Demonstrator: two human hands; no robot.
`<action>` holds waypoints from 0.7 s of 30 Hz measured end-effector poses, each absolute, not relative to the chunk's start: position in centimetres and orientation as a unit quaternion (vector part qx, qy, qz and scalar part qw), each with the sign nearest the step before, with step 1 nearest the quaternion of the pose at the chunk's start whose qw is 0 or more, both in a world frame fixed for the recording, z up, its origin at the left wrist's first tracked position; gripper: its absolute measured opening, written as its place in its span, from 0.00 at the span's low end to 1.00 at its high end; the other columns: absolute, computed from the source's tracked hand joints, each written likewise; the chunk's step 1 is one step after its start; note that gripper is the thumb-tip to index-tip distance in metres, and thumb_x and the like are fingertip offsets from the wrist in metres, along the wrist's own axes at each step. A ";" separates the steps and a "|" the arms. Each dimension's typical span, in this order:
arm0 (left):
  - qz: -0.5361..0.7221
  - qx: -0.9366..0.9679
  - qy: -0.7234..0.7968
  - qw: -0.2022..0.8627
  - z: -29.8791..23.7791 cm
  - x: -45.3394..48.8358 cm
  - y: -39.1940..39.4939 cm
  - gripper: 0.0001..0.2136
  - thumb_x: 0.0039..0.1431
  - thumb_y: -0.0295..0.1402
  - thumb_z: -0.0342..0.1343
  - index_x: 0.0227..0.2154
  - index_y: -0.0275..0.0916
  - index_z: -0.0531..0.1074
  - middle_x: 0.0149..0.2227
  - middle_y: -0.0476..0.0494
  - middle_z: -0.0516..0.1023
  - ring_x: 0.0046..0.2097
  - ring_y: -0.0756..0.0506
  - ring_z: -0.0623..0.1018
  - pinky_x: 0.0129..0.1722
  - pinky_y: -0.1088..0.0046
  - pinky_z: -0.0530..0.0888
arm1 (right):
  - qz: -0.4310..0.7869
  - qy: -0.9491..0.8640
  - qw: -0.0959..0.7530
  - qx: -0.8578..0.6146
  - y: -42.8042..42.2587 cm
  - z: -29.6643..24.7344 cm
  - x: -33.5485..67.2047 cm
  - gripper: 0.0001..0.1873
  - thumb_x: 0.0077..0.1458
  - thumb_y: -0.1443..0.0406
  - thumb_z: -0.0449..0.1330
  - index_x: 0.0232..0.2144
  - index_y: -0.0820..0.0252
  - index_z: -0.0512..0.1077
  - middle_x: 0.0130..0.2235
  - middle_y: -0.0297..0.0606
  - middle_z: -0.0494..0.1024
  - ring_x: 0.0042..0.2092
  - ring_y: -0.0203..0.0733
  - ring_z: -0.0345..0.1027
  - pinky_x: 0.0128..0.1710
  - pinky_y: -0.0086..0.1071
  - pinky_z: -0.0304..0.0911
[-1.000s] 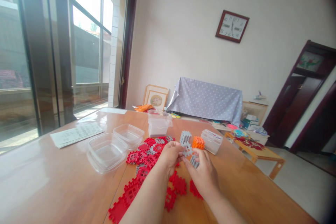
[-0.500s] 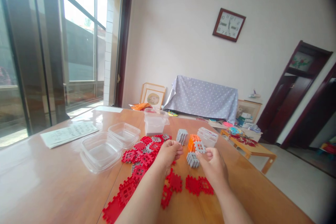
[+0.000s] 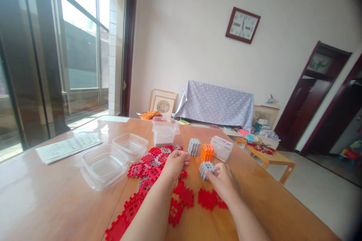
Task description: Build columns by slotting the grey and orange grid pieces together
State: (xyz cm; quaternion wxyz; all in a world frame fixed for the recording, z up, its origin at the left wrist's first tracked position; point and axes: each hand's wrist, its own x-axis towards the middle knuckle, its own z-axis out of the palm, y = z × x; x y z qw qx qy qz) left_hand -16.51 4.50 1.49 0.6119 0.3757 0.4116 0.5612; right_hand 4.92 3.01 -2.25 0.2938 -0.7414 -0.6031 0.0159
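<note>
My right hand (image 3: 224, 180) pinches a grey window-patterned building tile at the near grey stack (image 3: 207, 170), thumb and fingers at the stack's right side. Just behind it stands a stack of orange tiles (image 3: 207, 152), with another grey stack (image 3: 194, 147) farther back. My left hand (image 3: 177, 162) is closed over the right side of a spread pile of red tiles (image 3: 146, 187) mixed with grey ones; what its curled fingers hold, if anything, is hidden. Two red tiles (image 3: 206, 199) lie partly under my right hand, and more red ones (image 3: 186, 196) lie between my arms.
Two open clear plastic containers (image 3: 105, 163) sit left of the pile. Another clear tub (image 3: 165, 133) stands behind it, and a small lidded box (image 3: 222, 148) at the right. Papers (image 3: 68, 147) lie on the wooden table (image 3: 56, 199). Beyond its right edge is a low bench (image 3: 278, 162).
My right hand has lowered the grey tile from in front of the orange stack onto the near grey stack. My left hand stays curled over the pile. The view has shifted slightly.
</note>
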 end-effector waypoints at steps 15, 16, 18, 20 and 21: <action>0.563 0.362 0.415 0.616 2.0 -16.9 4.7 0.09 0.51 0.35 0.63 0.29 0.38 0.68 0.26 0.49 0.75 0.26 0.52 0.74 0.30 0.76 0.69 | 0.024 -0.621 0.278 -0.732 3.2 -2.6 5.1 0.20 0.50 0.45 0.62 0.32 0.52 0.71 0.40 0.39 0.79 0.44 0.51 0.73 0.35 0.35 0.61; 0.565 0.359 0.416 0.616 2.0 -16.9 4.7 0.09 0.51 0.35 0.64 0.28 0.38 0.69 0.25 0.49 0.75 0.26 0.52 0.74 0.30 0.76 0.69 | 0.024 -0.622 0.278 -0.731 3.2 -2.7 5.1 0.20 0.50 0.45 0.62 0.32 0.52 0.71 0.40 0.39 0.79 0.44 0.51 0.73 0.35 0.35 0.61; 0.568 0.352 0.417 0.616 2.1 -17.0 4.7 0.10 0.50 0.35 0.64 0.28 0.38 0.69 0.25 0.48 0.75 0.26 0.52 0.74 0.30 0.76 0.69 | 0.024 -0.622 0.280 -0.731 3.2 -2.6 5.2 0.21 0.49 0.44 0.63 0.33 0.52 0.72 0.40 0.40 0.79 0.44 0.51 0.73 0.36 0.35 0.62; 0.574 0.343 0.417 0.616 2.0 -17.2 4.8 0.10 0.50 0.35 0.65 0.28 0.38 0.69 0.26 0.47 0.77 0.26 0.51 0.75 0.30 0.76 0.69 | 0.025 -0.612 0.288 -0.736 3.0 -2.3 5.1 0.23 0.49 0.42 0.63 0.35 0.53 0.72 0.40 0.41 0.79 0.44 0.52 0.73 0.36 0.36 0.62; 0.578 0.338 0.417 0.615 2.0 -17.3 4.8 0.10 0.50 0.35 0.65 0.29 0.37 0.70 0.27 0.46 0.78 0.27 0.50 0.76 0.30 0.76 0.70 | 0.025 -0.606 0.297 -0.738 2.8 -2.1 5.0 0.25 0.49 0.41 0.62 0.36 0.53 0.72 0.40 0.41 0.79 0.43 0.52 0.73 0.36 0.36 0.63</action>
